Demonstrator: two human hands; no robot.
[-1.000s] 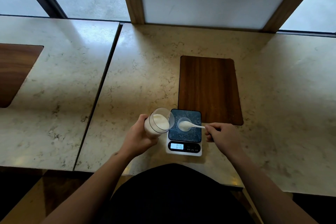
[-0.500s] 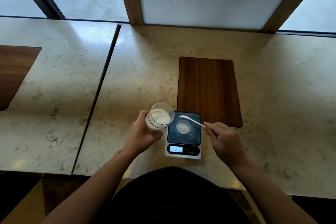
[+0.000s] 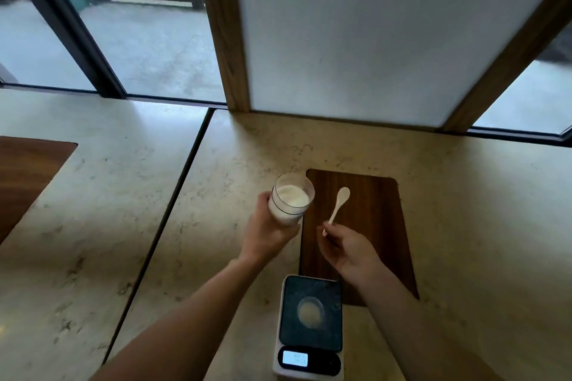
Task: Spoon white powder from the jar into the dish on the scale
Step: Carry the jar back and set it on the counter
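Observation:
My left hand (image 3: 266, 232) grips a clear jar (image 3: 291, 199) of white powder, tilted with its open mouth toward me, raised above the counter. A small white spoon (image 3: 338, 204) is pinched by its handle in my right hand (image 3: 346, 249); its bowl points away and looks empty. Both hands are beyond the scale (image 3: 309, 328), which stands near the counter's front edge with its display lit. A small round dish (image 3: 310, 314) holding some white powder sits on the dark weighing plate.
A dark wooden inset panel (image 3: 380, 226) lies in the marble counter (image 3: 216, 195) under the right hand. Another wooden inset (image 3: 28, 173) is at the far left. A dark seam (image 3: 173, 201) splits the counter. A wall panel and windows stand behind.
The view has tilted up, so the scale now sits low in the frame. Both hands have moved away from the scale, the spoon lifted off the dish and the jar carried farther out.

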